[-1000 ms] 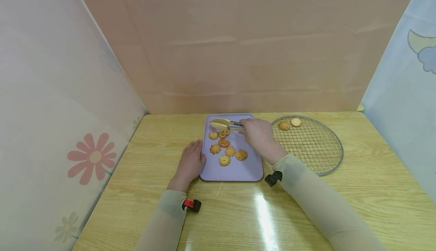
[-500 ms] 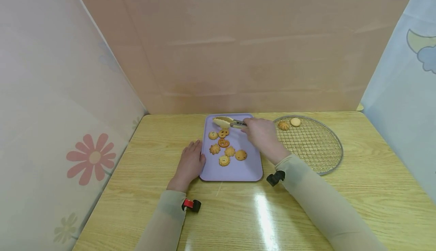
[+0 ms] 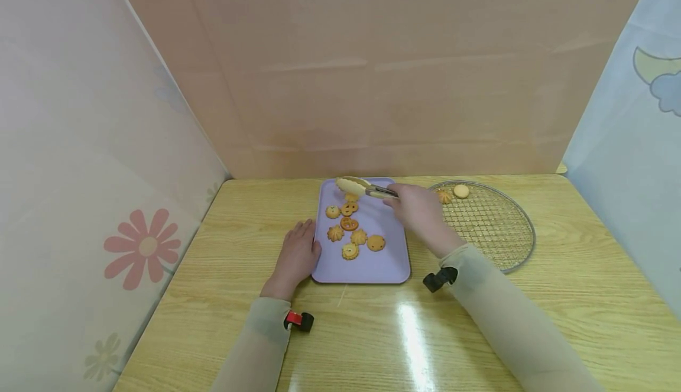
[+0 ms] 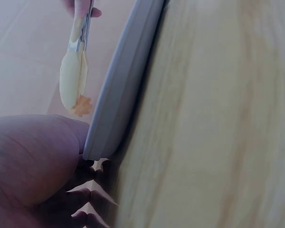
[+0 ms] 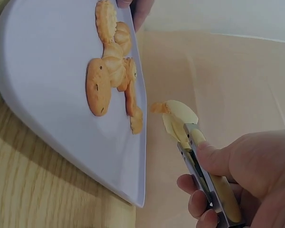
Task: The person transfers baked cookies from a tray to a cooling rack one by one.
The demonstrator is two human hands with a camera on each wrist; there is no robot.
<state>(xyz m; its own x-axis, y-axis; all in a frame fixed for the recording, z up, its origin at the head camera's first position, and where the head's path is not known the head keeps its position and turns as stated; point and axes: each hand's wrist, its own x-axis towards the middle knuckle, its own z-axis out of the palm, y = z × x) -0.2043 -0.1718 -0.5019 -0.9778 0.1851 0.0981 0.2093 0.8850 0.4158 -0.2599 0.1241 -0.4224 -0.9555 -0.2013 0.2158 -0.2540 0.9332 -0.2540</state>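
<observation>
My right hand grips a pair of tongs with pale scalloped tips and metal arms. Pinched at their tips is a small golden flower-shaped cookie, held above the far part of the lilac tray. In the right wrist view the same cookie shows apart from the tray, partly hidden by a tip. Several cookies lie on the tray, among them pretzel-shaped ones, a round speckled one and a ring-edged one. My left hand rests against the tray's left edge, fingers extended.
Right of the tray lies a round wire rack with a grey rim. A pale round cookie and a ridged cookie, partly behind my right hand, sit on it. Walls stand at the back and both sides of the wooden table.
My right hand and the tongs have shifted to the right and up, with the cookie held in the tips. My left hand and the tray have stayed in place.
</observation>
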